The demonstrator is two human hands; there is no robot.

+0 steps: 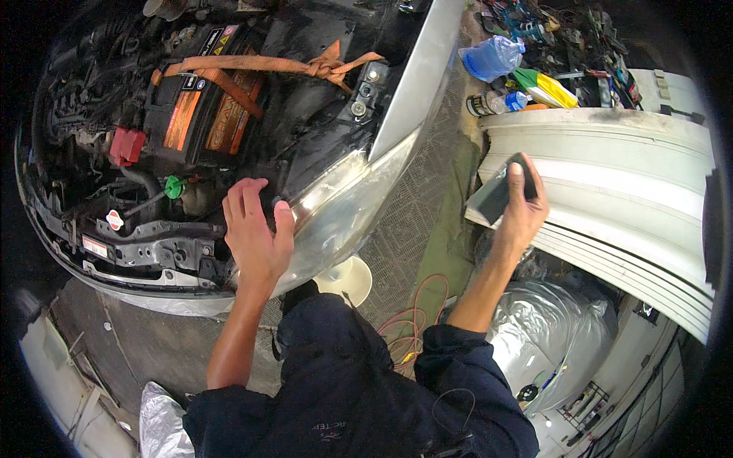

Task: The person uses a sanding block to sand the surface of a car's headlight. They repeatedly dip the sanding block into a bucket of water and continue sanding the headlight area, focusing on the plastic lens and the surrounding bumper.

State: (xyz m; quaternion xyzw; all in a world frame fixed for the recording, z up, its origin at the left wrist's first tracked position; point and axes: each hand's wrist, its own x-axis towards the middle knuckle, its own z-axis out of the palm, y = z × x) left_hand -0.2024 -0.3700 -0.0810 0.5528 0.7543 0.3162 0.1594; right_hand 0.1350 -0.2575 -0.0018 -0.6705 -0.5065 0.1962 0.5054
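Observation:
My left hand (256, 229) is open above the front corner of a car's engine bay, fingers bent and thumb spread, with nothing in it. Beside it lies the car's hazy headlight (343, 210); I cannot tell whether the hand touches the car. Off to the right, my right hand (524, 202) is closed on a flat dark grey sheet (491, 196) that looks like sandpaper, thumb across its face. The sheet is held tilted in front of a white ribbed panel (595, 160), apart from the headlight.
In the engine bay, an orange strap (259, 63) crosses the black battery (183, 114). A white bucket (353, 278) stands below the headlight. A red hose (416, 324) coils on the floor. At the far right are a blue water jug (492, 59) and cluttered tools (534, 27).

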